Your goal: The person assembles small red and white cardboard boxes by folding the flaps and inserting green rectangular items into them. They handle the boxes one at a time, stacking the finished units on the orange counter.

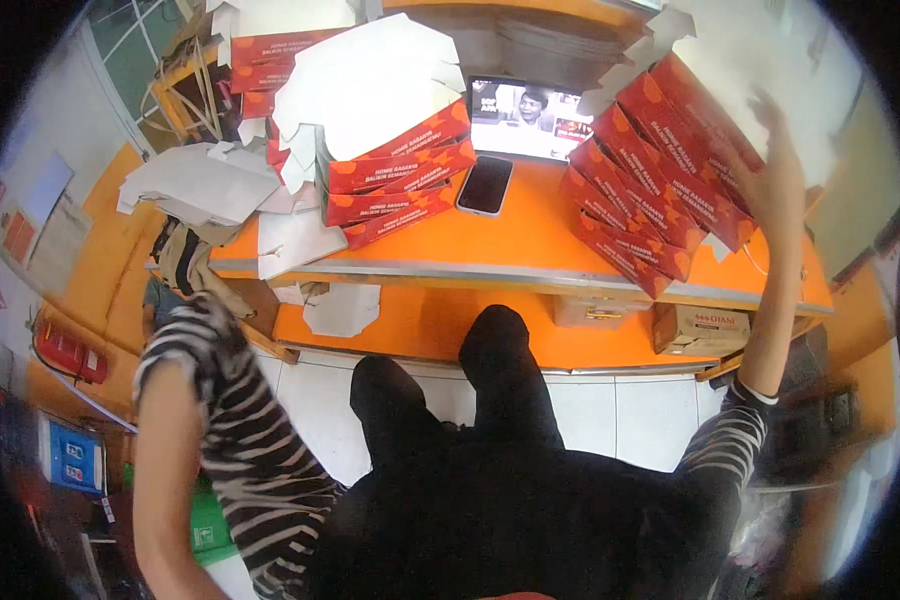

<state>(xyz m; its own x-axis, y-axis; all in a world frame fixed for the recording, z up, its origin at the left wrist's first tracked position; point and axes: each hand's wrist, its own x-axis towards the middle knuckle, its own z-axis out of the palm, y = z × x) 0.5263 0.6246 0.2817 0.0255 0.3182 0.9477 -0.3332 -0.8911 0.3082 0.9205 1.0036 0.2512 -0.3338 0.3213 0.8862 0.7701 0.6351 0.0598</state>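
My right hand (773, 165) is raised at the right side of a stack of red-printed white cardboard boxes (660, 180). Its fingers look stretched and apart, though slightly blurred, and nothing shows in them. The pale top box of that stack is beside the fingers. My left arm, in a striped sleeve, bends at the elbow so that the forearm runs off the lower edge, leaving my left hand out of sight. A second stack of similar boxes (400, 180) stands left of centre on the orange table (530, 235), its topmost piece showing a white inside.
A phone (486, 186) lies between the stacks, before a lit screen (530, 120). Loose white card blanks (200, 185) lie at the left. On the orange lower shelf are a brown carton (700, 330) and another card piece (342, 308). A fire extinguisher (68, 350) is far left.
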